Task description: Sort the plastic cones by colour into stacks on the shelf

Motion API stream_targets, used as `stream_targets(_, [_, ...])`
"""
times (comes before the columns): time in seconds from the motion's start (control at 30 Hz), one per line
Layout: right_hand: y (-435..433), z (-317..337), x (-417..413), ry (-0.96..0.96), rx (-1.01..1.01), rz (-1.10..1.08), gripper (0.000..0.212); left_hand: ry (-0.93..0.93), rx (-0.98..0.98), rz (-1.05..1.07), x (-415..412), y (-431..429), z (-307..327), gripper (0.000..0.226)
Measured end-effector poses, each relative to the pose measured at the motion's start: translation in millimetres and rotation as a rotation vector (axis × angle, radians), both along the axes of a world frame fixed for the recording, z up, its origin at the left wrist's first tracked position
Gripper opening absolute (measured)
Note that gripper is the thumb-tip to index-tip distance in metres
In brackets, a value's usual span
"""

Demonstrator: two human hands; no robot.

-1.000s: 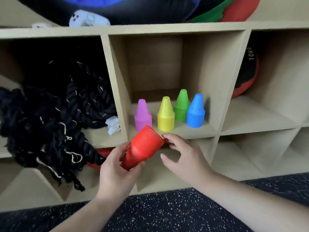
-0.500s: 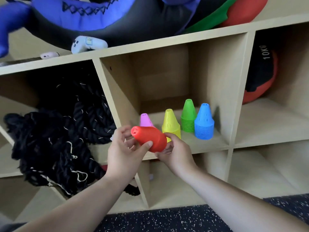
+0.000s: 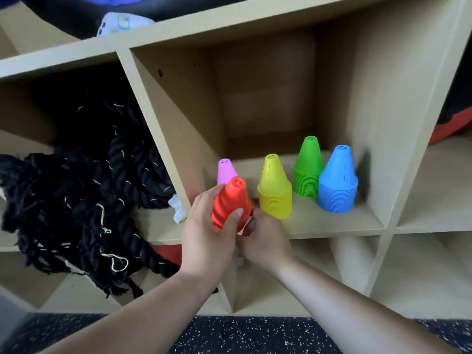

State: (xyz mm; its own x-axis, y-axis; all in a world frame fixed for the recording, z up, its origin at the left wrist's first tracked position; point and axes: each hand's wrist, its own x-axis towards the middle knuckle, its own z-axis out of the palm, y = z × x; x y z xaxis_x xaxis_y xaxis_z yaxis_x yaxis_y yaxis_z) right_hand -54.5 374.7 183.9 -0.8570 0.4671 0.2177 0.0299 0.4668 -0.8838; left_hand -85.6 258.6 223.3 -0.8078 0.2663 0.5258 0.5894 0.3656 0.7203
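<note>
A wooden shelf [image 3: 332, 226] of open cubbies is filling most of the view, standing on a dark speckled floor [image 3: 255, 335]. A heap of thick black rope [image 3: 76, 195] is spilling out of the left cubby. A red and black ball [image 3: 449, 126] is showing at the far right edge.

The left hand [image 3: 207, 238] is gripping the red stack [image 3: 231, 203], thumb lying across its front and fingers wrapping behind. The right hand [image 3: 265, 241] is holding the stack's base, fingers curling in under the rim. The red stack is sitting at the front left of the middle cubby, tip up and leaning slightly, just in front of the pink stack [image 3: 226, 172] and hiding its lower part. Whether its base is resting on the board cannot be told, since the hands are covering it.

The blue stack [image 3: 337, 182] is standing at the right, the yellow stack [image 3: 274, 190] just right of the red, and the green stack [image 3: 307, 169] behind and between those two.

A white controller [image 3: 122, 23] is lying on the top board, and a small white scrap [image 3: 178, 210] is sitting beside the rope.
</note>
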Motion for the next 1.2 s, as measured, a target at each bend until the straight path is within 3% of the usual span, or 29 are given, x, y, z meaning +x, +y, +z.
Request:
stream_targets(0.23, [5.0, 1.2, 3.5, -0.123, 0.238, -0.04, 0.044, -0.064, -0.05, 0.025, -9.3, -2.3, -7.7, 0.044])
stream_targets(0.43, [10.0, 7.3, -3.1, -0.258, 0.355, -0.093, 0.041, -0.164, -0.028, 0.032, -21.5, 11.5, -8.9, 0.037])
stream_targets(0.6, [11.6, 1.5, -13.5, -0.255, 0.461, -0.191, 0.042, -0.24, -0.015, 0.027, -40.0, 25.5, -10.7, 0.043])
stream_targets(0.8, [9.9, -6.8, -19.1, -0.18, 0.529, -0.237, 0.04, -0.251, -0.042, 0.057, -63.5, 38.2, -12.6, 0.048])
stream_targets(1.0, [29.5, -9.7, 5.4, 0.073, 0.2, -0.082, 0.051, -0.219, -0.163, 0.058, -77.4, 37.9, -15.4, 0.052])
stream_targets(1.1, [45.4, -12.3, 30.5, 0.215, 0.181, -0.049, 0.059, -0.204, -0.216, 0.062, -61.4, 32.8, -13.9, 0.071])
stream_targets(1.2, [53.2, -11.8, 56.2, 0.301, 0.181, 0.002, 0.064, -0.113, -0.191, -0.01, -31.3, 17.9, -10.5, 0.066])
